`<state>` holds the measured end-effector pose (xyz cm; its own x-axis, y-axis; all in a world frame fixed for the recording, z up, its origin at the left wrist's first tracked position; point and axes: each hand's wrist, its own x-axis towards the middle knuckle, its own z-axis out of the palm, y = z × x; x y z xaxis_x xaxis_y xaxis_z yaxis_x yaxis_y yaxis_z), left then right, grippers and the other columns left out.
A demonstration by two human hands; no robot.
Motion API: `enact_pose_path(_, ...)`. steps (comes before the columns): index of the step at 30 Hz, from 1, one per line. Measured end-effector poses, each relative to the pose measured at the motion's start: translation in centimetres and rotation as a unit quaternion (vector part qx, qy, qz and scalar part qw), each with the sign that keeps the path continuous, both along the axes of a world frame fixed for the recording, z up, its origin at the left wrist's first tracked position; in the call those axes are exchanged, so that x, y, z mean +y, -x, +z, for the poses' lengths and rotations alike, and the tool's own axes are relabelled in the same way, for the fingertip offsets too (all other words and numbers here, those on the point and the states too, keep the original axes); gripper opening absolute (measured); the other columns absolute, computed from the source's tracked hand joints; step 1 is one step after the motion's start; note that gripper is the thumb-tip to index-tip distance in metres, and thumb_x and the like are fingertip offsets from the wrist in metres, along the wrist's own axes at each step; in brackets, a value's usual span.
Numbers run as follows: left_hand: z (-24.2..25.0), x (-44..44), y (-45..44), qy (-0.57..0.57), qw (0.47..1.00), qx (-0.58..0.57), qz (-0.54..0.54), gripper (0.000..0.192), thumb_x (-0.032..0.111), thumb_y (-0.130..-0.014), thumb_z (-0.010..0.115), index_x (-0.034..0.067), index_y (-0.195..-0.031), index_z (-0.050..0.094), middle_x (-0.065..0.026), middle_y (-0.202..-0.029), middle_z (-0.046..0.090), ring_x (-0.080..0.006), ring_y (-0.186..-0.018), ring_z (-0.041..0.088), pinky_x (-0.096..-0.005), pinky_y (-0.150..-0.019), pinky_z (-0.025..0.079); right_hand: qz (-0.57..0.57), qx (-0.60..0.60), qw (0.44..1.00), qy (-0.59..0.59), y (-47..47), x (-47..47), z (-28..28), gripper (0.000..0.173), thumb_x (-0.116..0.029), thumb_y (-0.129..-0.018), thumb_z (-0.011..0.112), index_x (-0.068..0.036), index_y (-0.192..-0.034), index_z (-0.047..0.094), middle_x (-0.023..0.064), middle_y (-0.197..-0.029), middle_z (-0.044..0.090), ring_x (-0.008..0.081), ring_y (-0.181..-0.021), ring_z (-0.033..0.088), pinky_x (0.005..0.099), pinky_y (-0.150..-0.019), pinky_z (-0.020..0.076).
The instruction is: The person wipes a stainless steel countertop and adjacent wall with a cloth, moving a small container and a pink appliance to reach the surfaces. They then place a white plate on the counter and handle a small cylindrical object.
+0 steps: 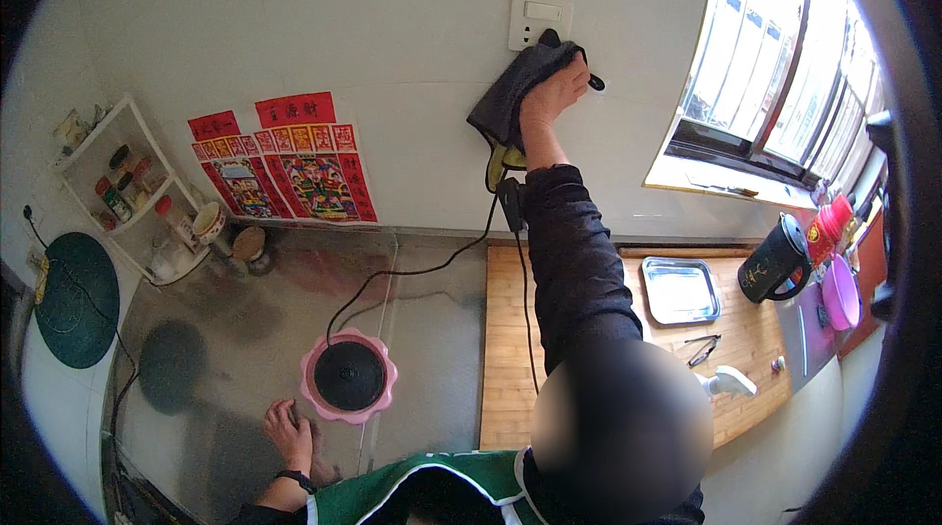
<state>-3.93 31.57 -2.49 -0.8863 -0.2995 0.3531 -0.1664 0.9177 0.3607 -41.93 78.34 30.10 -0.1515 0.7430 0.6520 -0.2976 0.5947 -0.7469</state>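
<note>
My right hand (556,94) presses a dark grey cloth (504,94) with a yellow-green underside against the tiled wall. The cloth lies just below a white switch and socket plate (542,10). A black plug (549,38) shows above its edge, at the plate's lower right. My left hand (291,433) rests on the grey countertop (430,378) and holds nothing. Near its fingers stands a pink scalloped basin (309,392) with a round black corded base (349,375) on it. A black cord (412,272) runs from there up towards the cloth.
A wooden board (508,348) bears a metal tray (681,289), glasses (704,350) and a white spray head (732,381). Beyond are a black kettle (773,260) and a purple basin (840,293). A corner shelf (165,175) of jars stands left, near red posters (316,186).
</note>
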Motion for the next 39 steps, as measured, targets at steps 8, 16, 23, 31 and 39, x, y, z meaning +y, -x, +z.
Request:
enact_pose_path(8,-0.5,0.0,0.1,-0.027,1.0,0.012,-0.004,0.028,0.009,-0.072,0.053,0.007,-0.1,0.052,-0.0136,-0.111,0.05,-0.0329,-0.11,0.043,-0.0448,-0.096,0.03,-0.087,-0.073,0.992,0.062,0.4,-1.2,1.2,0.031,-0.01,-0.089,0.044,-0.007,-0.12,0.041,0.0132,-0.119,0.044,0.0318,-0.109,0.044,0.043,-0.087,0.0411)
enact_pose_path(16,0.4,0.2,0.2,-0.022,0.999,-0.025,0.001,0.036,0.012,-0.07,0.054,0.008,-0.105,0.051,-0.0124,-0.115,0.049,-0.0318,-0.112,0.041,-0.045,-0.097,0.03,-0.024,0.015,0.999,-0.023,2.3,1.4,0.6,0.031,-0.018,-0.093,0.039,0.0,-0.119,0.041,0.015,-0.119,0.047,0.0317,-0.112,0.043,0.0394,-0.096,0.0326)
enact_pose_path(23,-0.2,-0.1,0.1,-0.026,0.999,-0.019,0.003,0.035,0.012,-0.071,0.054,0.009,-0.105,0.051,-0.0122,-0.114,0.048,-0.0312,-0.111,0.042,-0.0451,-0.096,0.031,0.227,0.188,0.953,0.074,0.2,1.5,-0.8,0.045,-0.037,-0.092,0.043,-0.002,-0.121,0.045,0.0144,-0.128,0.042,0.0318,-0.119,0.037,0.0392,-0.099,0.0285)
enact_pose_path(31,0.4,0.2,0.1,-0.011,1.0,-0.019,0.005,0.034,0.012,-0.071,0.054,0.009,-0.104,0.052,-0.0115,-0.114,0.049,-0.0309,-0.11,0.043,-0.0444,-0.095,0.032,-0.157,-0.148,0.976,-0.01,2.2,-0.1,1.2,0.041,-0.014,-0.09,0.046,-0.012,-0.129,0.032,0.0065,-0.122,0.043,0.0265,-0.103,0.048,0.04,-0.078,0.0466)
enact_pose_path(39,0.3,0.3,0.2,-0.015,1.0,-0.003,-0.002,0.033,0.012,-0.071,0.053,0.01,-0.103,0.052,-0.0113,-0.115,0.049,-0.0308,-0.111,0.043,-0.0446,-0.095,0.033,0.173,0.061,0.983,0.026,3.0,5.6,-2.8,0.039,-0.015,-0.09,0.048,-0.009,-0.128,0.042,0.0089,-0.127,0.044,0.0256,-0.11,0.046,0.0376,-0.085,0.0441)
